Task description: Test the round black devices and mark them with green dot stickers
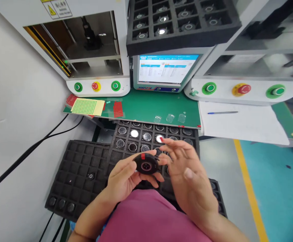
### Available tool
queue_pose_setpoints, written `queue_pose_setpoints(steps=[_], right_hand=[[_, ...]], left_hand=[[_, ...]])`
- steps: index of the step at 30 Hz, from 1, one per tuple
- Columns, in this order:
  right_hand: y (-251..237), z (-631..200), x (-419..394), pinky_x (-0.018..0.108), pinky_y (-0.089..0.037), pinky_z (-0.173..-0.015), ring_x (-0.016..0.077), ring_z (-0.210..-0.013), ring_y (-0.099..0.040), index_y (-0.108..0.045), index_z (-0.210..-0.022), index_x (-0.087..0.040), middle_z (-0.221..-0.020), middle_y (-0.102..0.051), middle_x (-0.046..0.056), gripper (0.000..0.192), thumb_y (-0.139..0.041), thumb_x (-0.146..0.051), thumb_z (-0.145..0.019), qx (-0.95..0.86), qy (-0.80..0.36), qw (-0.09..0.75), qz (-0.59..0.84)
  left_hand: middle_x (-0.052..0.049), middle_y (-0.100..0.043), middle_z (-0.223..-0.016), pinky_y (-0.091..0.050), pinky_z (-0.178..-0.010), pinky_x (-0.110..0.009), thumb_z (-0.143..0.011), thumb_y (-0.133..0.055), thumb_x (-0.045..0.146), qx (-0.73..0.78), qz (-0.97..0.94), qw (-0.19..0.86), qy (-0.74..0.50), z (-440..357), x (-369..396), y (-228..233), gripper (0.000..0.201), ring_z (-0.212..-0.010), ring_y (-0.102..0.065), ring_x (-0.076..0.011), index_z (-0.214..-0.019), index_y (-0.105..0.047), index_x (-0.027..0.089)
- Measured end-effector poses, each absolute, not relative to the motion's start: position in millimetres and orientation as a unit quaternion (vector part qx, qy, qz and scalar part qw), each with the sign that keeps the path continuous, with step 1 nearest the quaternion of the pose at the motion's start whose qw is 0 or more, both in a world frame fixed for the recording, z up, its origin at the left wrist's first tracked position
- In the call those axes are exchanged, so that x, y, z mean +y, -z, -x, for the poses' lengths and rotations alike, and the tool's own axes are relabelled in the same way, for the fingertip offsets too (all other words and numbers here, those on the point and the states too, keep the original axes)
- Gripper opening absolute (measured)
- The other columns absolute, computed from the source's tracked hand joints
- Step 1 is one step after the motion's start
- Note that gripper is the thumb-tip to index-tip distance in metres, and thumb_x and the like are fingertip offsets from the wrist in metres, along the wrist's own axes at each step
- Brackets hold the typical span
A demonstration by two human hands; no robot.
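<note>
A round black watch case (147,165) lies in my left hand (126,174), its back with a ring-shaped sensor turned up. Thumb and fingers close around its left side and underside. A small red sticker (143,156) sits on the upper rim of the case. Just to the right, my right hand (189,171) has its fingers apart, with some fingertips near the case edge; whether they touch it is unclear. Another red sticker (162,139) clings to its index fingertip. Below both hands, a black foam tray (115,156) holds several round watch cases.
A second foam tray (82,161) lies at left with a few watch parts. Sticker sheets (87,107) and clear film pieces (170,117) lie on the green bench (146,104). Behind stand a monitor (161,70) and two button-fronted machines. A pen (222,112) rests on paper at right.
</note>
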State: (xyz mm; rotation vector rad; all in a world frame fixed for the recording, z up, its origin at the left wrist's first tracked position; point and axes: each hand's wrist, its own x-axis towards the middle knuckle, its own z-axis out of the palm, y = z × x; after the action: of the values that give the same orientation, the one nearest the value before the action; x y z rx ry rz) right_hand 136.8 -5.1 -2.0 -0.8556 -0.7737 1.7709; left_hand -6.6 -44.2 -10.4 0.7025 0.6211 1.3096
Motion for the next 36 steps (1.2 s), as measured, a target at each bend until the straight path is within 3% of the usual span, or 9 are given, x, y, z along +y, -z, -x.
queue_pose_setpoints(steps=[3,8,14,21,26,30,36], right_hand=[[3.0,-136.4,-7.1,0.035,-0.048,-0.095,0.0211,-0.109,-0.058,-0.062,-0.105,-0.029,-0.114,-0.062,0.004,0.029,-0.072,-0.041,-0.080,-0.338,-0.702,0.515,0.358],[4.6,-125.1,-15.9,0.036,-0.047,-0.100,0.0188,-0.112,-0.061,-0.060,-0.108,-0.032,-0.115,-0.065,0.001,0.020,-0.065,-0.032,-0.089,-0.344,-0.740,0.487,0.312],[1.6,-117.4,-20.1,0.034,-0.049,-0.099,0.0175,-0.114,-0.060,-0.058,-0.112,-0.032,-0.117,-0.064,0.001,0.020,-0.060,-0.028,-0.092,-0.334,-0.773,0.463,0.277],[-1.0,-113.9,-24.4,0.029,-0.055,-0.080,0.0156,-0.094,-0.064,-0.060,-0.106,-0.030,-0.108,-0.066,0.001,0.020,-0.055,-0.020,-0.090,-0.319,-0.775,0.458,0.297],[-7.1,-105.1,-24.5,0.029,-0.055,-0.078,0.0157,-0.089,-0.066,-0.062,-0.098,-0.030,-0.095,-0.067,-0.002,0.029,-0.049,-0.012,-0.079,-0.288,-0.743,0.504,0.332],[-8.9,-100.8,-24.6,0.034,-0.058,-0.074,0.0161,-0.081,-0.069,-0.057,-0.095,-0.031,-0.096,-0.067,-0.002,0.029,-0.047,-0.011,-0.076,-0.267,-0.730,0.515,0.360],[-9.0,-101.9,-25.7,0.035,-0.059,-0.071,0.0162,-0.077,-0.070,-0.057,-0.089,-0.030,-0.095,-0.067,-0.003,0.026,-0.047,-0.010,-0.076,-0.272,-0.715,0.534,0.360]], left_hand=[[-0.013,-0.074,-0.093,-0.052,-0.049,-0.020,-0.096,-0.048,0.040,0.295,-0.297,0.661,-0.623,-0.8,-42.4,10.2,0.037,-0.065,-0.067,-0.0144,-0.111,-0.068,0.013],[-0.002,-0.063,-0.074,-0.038,-0.038,-0.014,-0.097,-0.048,0.038,0.409,-0.358,0.550,-0.634,-11.2,-47.2,11.4,0.026,-0.045,-0.048,-0.0049,-0.088,-0.058,0.016],[0.003,-0.051,-0.068,-0.041,-0.051,-0.020,-0.101,-0.039,0.030,0.489,-0.527,0.406,-0.565,-12.5,-51.6,4.6,0.020,-0.054,-0.046,-0.0079,-0.095,-0.055,0.019],[-0.005,-0.064,-0.088,-0.053,-0.070,-0.028,-0.101,-0.034,0.026,0.480,-0.601,0.372,-0.520,-10.3,-48.3,-1.2,0.019,-0.075,-0.062,-0.0142,-0.105,-0.051,0.019],[-0.007,-0.065,-0.089,-0.057,-0.072,-0.033,-0.096,-0.039,0.019,0.489,-0.655,0.310,-0.486,-9.7,-47.6,-0.1,0.019,-0.080,-0.066,-0.0188,-0.110,-0.051,0.019],[-0.008,-0.067,-0.092,-0.058,-0.075,-0.036,-0.095,-0.040,0.018,0.488,-0.664,0.269,-0.498,-12.4,-47.7,4.7,0.023,-0.085,-0.068,-0.0218,-0.115,-0.050,0.020],[-0.007,-0.068,-0.088,-0.057,-0.069,-0.033,-0.095,-0.039,0.019,0.492,-0.694,0.209,-0.483,-16.1,-47.1,9.4,0.024,-0.077,-0.068,-0.0207,-0.118,-0.048,0.019]])
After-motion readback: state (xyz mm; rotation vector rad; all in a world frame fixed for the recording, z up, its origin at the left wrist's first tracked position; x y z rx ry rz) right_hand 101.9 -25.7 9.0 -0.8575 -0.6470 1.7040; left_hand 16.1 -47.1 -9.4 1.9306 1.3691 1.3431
